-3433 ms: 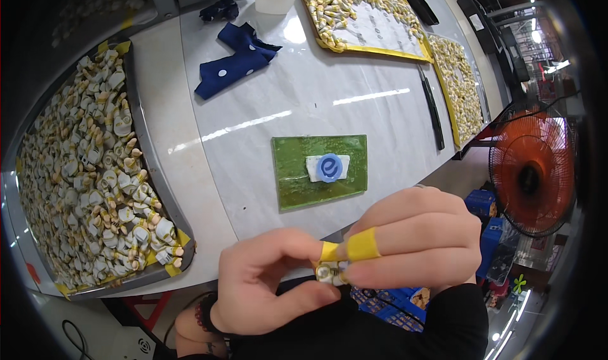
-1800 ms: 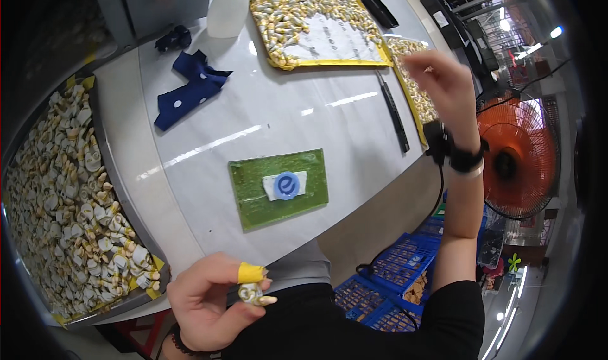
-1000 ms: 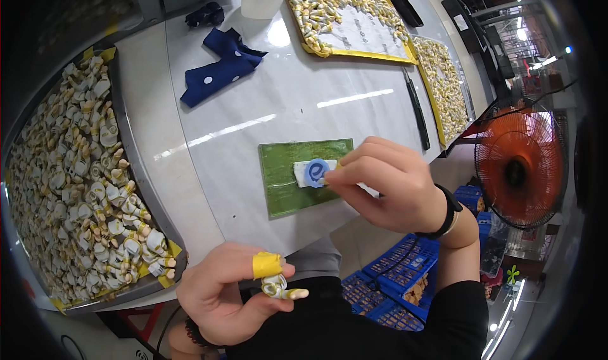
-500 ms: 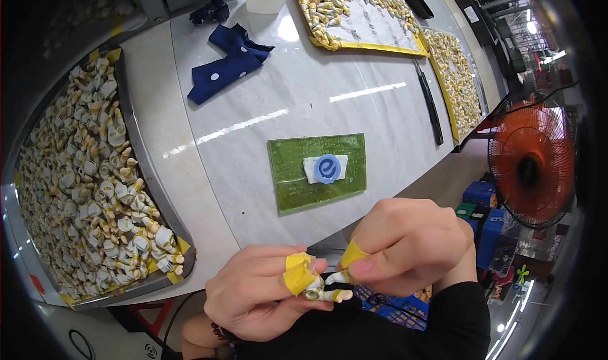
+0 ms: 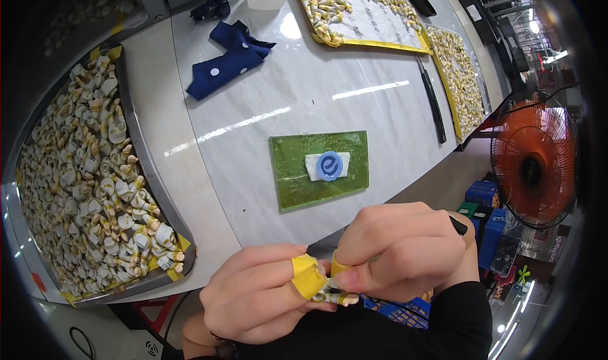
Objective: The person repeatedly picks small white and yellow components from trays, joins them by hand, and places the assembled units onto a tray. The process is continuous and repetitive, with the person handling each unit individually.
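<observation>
Two hands meet low in the picture, just in front of the person's dark-sleeved body, and together they pinch one small part (image 5: pixel 334 295) between thumbs and forefingers. The left hand (image 5: pixel 256 300) curls around it from the left, with yellow finger cots on its thumb and forefinger; the right hand (image 5: pixel 399 252) closes over it from the right, with another yellow cot showing on one fingertip. Only a sliver of the small part shows between the fingertips: it looks pale cream with tan ends and a darker bit in the middle, much like the pieces heaped in the metal tray (image 5: pixel 136 170) at the left. Its full shape is hidden by the fingers.

Beyond the hands, on the white marble-look table (image 5: pixel 304 94), lies a green mat (image 5: pixel 320 170) with a white pad and a blue round disc (image 5: pixel 329 165) on it. Farther back lie a navy dotted cloth (image 5: pixel 231 59) and a yellow-edged tray (image 5: pixel 361 12) of similar pieces. An orange fan (image 5: pixel 532 167) stands to the right.
</observation>
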{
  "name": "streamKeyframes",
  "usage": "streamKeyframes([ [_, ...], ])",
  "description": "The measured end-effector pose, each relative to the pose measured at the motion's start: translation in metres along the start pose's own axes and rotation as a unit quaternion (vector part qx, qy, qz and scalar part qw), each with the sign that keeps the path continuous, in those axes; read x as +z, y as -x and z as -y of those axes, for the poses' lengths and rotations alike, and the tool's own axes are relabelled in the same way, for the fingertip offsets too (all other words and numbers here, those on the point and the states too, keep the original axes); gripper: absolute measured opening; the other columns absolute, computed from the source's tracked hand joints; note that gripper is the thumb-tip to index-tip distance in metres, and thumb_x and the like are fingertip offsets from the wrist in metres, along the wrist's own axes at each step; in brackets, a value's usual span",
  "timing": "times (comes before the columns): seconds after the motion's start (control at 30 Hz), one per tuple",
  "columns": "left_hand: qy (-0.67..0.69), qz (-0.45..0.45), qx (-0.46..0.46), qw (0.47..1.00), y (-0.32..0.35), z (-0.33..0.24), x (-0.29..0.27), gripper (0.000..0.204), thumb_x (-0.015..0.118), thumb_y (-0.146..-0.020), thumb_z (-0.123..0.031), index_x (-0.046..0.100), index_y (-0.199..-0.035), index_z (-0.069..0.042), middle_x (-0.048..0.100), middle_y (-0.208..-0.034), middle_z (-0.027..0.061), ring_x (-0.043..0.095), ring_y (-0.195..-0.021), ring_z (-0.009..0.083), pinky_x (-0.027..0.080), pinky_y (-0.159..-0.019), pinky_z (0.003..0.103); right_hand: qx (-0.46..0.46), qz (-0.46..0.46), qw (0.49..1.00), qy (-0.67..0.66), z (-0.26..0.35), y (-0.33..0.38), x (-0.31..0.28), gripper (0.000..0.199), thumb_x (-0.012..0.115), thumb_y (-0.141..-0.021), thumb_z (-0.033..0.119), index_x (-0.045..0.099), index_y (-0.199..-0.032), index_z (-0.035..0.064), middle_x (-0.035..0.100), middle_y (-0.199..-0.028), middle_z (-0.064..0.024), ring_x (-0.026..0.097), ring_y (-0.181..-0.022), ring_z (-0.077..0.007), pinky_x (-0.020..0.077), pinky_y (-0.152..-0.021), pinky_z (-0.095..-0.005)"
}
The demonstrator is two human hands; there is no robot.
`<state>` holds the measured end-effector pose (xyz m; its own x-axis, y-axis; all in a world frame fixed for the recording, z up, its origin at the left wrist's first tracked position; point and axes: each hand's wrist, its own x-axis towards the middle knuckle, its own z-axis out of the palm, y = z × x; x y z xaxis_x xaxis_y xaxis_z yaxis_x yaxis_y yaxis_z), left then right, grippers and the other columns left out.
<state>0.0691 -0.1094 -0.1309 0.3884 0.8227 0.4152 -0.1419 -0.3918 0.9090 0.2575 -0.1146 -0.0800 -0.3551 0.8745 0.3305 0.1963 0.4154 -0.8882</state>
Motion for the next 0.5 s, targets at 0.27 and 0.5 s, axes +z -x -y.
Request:
streamKeyframes([
  [0.27,-0.033,0.012,0.013,0.999,0.001,0.000,-0.002,0.031,0.083,-0.057,-0.006,0.065,-0.081,-0.001,0.065,-0.080,0.0089,0.064,-0.075,0.0277,0.054,-0.064,0.032,0.000,-0.003,1.000,-0.003,-0.002,0.002,0.000,0.010,0.067,-0.071,-0.007,0.060,-0.078,-0.0041,0.062,-0.075,-0.0140,0.059,-0.060,-0.0227,0.0478,-0.051,-0.0276],
  [0.5,-0.013,-0.071,-0.034,0.997,-0.002,0.001,0.009,0.039,0.083,-0.059,-0.008,0.063,-0.093,-0.004,0.066,-0.086,0.0097,0.064,-0.079,0.0250,0.050,-0.065,0.030,-0.076,-0.018,0.993,0.087,-0.006,0.004,0.005,0.012,0.068,-0.070,-0.006,0.062,-0.080,-0.0048,0.062,-0.076,-0.0122,0.058,-0.058,-0.0207,0.0468,-0.050,-0.0265],
])
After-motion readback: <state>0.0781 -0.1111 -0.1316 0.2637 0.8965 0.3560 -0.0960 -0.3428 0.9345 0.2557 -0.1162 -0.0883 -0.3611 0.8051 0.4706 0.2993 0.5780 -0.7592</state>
